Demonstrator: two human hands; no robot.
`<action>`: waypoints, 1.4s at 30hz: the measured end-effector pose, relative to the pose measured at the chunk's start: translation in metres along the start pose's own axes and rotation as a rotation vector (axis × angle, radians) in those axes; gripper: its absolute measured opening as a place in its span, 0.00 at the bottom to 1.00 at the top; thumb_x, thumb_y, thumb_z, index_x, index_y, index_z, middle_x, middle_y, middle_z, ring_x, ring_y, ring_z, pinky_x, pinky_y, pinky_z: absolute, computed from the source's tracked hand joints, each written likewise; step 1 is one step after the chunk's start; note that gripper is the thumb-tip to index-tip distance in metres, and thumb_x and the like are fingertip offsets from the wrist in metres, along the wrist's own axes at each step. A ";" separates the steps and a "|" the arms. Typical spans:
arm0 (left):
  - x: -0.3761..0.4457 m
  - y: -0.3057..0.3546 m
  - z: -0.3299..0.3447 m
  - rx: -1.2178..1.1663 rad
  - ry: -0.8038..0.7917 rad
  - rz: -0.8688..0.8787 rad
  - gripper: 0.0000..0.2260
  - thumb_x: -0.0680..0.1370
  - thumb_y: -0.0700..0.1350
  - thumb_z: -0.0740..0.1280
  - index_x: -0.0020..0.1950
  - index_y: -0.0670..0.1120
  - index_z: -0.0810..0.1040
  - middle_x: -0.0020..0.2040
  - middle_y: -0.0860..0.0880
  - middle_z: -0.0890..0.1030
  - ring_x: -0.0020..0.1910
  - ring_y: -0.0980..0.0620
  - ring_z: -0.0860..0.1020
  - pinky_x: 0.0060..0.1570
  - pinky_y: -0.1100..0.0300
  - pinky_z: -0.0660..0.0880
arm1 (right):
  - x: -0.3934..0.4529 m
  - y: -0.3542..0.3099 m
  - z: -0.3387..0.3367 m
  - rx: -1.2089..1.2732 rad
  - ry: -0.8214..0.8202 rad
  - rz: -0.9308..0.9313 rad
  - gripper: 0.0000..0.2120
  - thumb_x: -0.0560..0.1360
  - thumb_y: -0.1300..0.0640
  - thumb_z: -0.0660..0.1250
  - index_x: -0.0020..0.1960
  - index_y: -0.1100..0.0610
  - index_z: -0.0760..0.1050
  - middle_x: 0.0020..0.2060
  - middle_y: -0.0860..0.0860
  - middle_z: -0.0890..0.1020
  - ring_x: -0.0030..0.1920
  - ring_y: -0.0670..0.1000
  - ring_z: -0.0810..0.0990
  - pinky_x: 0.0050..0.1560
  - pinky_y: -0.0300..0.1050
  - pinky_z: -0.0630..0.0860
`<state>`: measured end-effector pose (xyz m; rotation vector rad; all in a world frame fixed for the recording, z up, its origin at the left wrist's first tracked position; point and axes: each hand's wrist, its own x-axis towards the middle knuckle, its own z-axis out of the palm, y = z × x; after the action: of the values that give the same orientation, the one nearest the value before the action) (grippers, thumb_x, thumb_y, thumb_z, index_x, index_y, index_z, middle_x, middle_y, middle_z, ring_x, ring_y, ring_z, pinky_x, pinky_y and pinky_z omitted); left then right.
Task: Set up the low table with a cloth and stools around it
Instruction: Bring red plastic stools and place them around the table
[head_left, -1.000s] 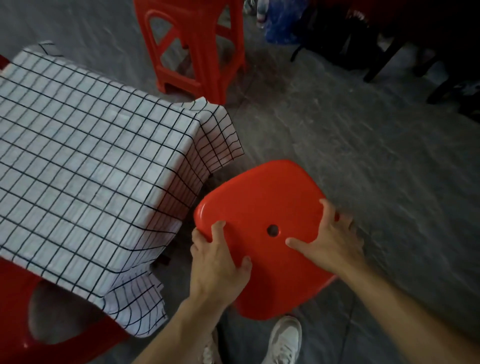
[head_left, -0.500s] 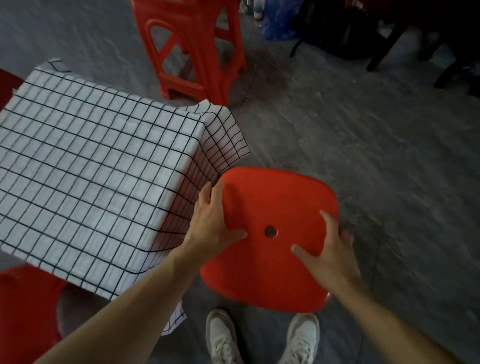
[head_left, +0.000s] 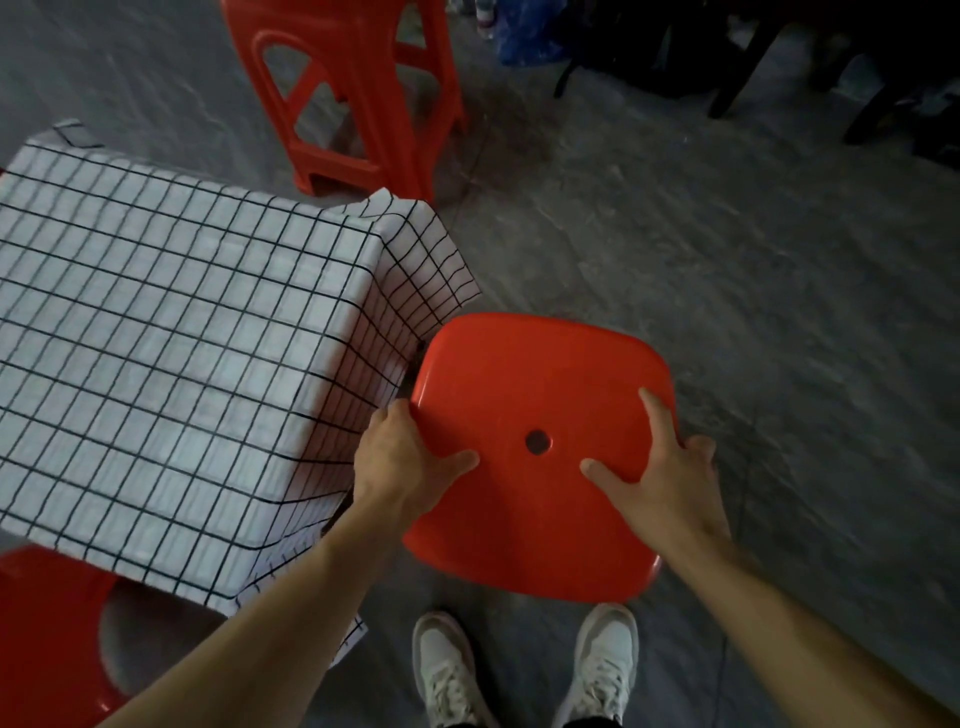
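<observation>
Stool: gripped at its left edge by left hand; right hand was spread flat on it.
Cloth: draped over counter, beside stool.

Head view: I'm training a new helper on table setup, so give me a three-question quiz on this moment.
1. True or false: the checked cloth already covers the low table.
2. Which hands are on the red stool? A) only the left hand B) only the right hand C) both
3. Fill in: the stool seat has a small round ____ near its middle.

Key: 1 true. 2 C: the left hand grips the seat edge beside the cloth, and the right hand lies on top with its fingers spread. 3 hole.
</observation>
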<state>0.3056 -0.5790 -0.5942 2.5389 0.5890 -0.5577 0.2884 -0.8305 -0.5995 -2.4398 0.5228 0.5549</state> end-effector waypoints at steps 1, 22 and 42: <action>0.001 0.005 0.000 0.017 -0.012 0.023 0.40 0.62 0.63 0.78 0.66 0.46 0.69 0.60 0.47 0.74 0.58 0.47 0.75 0.57 0.49 0.75 | 0.001 0.005 -0.003 0.007 0.009 0.003 0.49 0.66 0.33 0.72 0.75 0.32 0.43 0.64 0.62 0.63 0.61 0.65 0.73 0.61 0.62 0.75; -0.036 0.102 0.060 0.069 -0.189 0.148 0.35 0.62 0.56 0.81 0.62 0.45 0.70 0.61 0.46 0.75 0.61 0.45 0.74 0.60 0.51 0.73 | -0.001 0.119 -0.065 0.037 0.084 0.068 0.52 0.62 0.31 0.72 0.76 0.35 0.45 0.70 0.60 0.67 0.69 0.59 0.65 0.67 0.56 0.68; -0.069 0.094 0.068 -0.116 -0.139 0.195 0.33 0.66 0.61 0.76 0.67 0.52 0.72 0.58 0.51 0.78 0.56 0.50 0.77 0.57 0.48 0.77 | -0.005 0.134 -0.084 0.030 -0.004 0.039 0.55 0.62 0.35 0.76 0.77 0.36 0.44 0.70 0.56 0.67 0.69 0.56 0.66 0.65 0.55 0.70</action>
<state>0.2761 -0.7100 -0.5829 2.3914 0.3112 -0.6044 0.2422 -0.9821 -0.5937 -2.4043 0.5734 0.5642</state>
